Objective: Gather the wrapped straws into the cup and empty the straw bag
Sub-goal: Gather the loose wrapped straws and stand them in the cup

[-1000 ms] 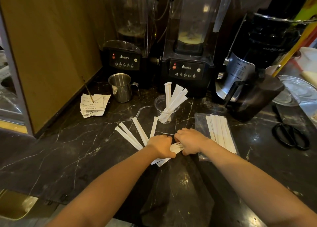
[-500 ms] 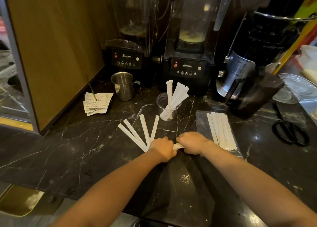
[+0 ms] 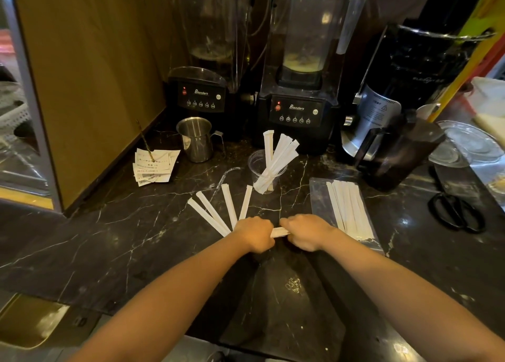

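Several white wrapped straws (image 3: 218,211) fan out on the black marble counter, their near ends under my left hand (image 3: 255,233). My right hand (image 3: 306,231) is closed beside it, and a short piece of the straw bundle (image 3: 279,232) shows between the two fists. A clear plastic cup (image 3: 257,166) stands just beyond the hands with several wrapped straws (image 3: 278,162) leaning in it. To the right lies the clear straw bag (image 3: 318,197), flat, with several wrapped straws (image 3: 348,208) still inside.
Two black blenders (image 3: 296,110) stand at the back, with a steel pitcher (image 3: 195,138) and a stack of receipts (image 3: 154,167) to the left. A dark jug (image 3: 396,153), glass dishes (image 3: 470,148) and black scissors (image 3: 455,214) sit on the right. A wooden panel (image 3: 95,74) walls the left.
Both hands have drawn the near ends of the fanned straws closer together; less of the bundle shows between the fists. The camera view shifted slightly.
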A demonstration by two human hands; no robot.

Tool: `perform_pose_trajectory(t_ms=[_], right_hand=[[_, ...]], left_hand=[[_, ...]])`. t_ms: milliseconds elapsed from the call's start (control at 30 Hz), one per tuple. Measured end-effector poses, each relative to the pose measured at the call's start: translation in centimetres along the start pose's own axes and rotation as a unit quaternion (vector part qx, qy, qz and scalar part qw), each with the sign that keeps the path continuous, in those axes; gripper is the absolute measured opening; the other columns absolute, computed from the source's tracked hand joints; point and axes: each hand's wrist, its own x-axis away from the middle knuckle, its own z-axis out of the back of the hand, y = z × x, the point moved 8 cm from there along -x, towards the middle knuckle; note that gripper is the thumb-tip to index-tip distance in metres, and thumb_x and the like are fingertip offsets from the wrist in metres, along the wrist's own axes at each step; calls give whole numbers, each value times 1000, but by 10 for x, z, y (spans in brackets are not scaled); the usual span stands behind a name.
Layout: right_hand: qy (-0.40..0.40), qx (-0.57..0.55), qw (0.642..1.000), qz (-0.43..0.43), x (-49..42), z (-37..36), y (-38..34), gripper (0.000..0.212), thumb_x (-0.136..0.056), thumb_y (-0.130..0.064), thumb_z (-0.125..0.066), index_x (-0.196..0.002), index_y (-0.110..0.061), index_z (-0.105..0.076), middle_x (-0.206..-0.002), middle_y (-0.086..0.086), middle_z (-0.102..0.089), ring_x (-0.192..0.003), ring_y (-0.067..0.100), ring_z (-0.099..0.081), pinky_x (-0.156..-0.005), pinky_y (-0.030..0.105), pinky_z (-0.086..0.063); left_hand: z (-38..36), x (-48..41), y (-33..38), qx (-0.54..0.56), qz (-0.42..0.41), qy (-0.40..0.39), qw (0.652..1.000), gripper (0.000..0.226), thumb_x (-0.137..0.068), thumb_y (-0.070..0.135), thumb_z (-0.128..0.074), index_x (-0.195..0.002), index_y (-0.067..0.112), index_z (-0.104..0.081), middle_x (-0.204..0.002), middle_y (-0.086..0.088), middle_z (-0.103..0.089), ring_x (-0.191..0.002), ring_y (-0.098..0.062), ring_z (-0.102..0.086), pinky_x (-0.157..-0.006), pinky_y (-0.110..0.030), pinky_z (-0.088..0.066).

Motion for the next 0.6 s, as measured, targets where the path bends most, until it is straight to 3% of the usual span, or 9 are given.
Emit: perform_pose_trajectory(t_ms=[233, 367, 433, 500, 600], right_hand=[[84, -39, 996, 4, 8, 44, -4, 23, -93, -22, -39, -111, -8, -45, -109, 16, -61, -95, 31, -59, -66, 32, -34], [144, -48, 988, 20, 9, 74, -16, 22, -95, -26, -38, -107, -10, -47, -106, 12, -61, -91, 29, -59, -65, 32, -34], [170, -69, 983, 22, 8, 87, -21, 22, -96, -26, -38, -109, -11, -47, -105, 12, -61, -90, 30, -58, -65, 33, -34], [189, -100, 977, 23, 5, 97, -27, 19, -96, -26, -39, -107, -12, -48, -99, 11, -60, -83, 27, -57, -64, 33, -35], [207, -206, 956, 29, -2, 108, -36, 13, -95, -26, -42, -83, -23, -44, -76, 3, -51, -66, 19, -49, -57, 30, -34]], left_hand=[[51, 18, -15, 32, 4, 90, 995, 25, -88, 28, -49, -101, 10, -59, -98, -14, -63, -92, -29, -60, -66, -31, -38], [84, 39, -36, 130, -4, 160, 979, 25, -82, 31, -60, -97, 11, -58, -81, -5, -58, -75, -19, -52, -55, -26, -34], [99, 52, -51, 244, -23, 202, 948, 36, -76, 24, -69, -107, 12, -55, -79, 4, -55, -76, -15, -52, -60, -23, -38], [114, 68, -67, 351, -39, 252, 901, 60, -71, 16, -75, -124, 14, -45, -96, 4, -52, -90, -14, -52, -74, -22, -42], [125, 87, -93, 523, -37, 315, 791, 83, -70, 8, -74, -138, 19, -27, -122, 2, -43, -109, -13, -50, -91, -29, -46]])
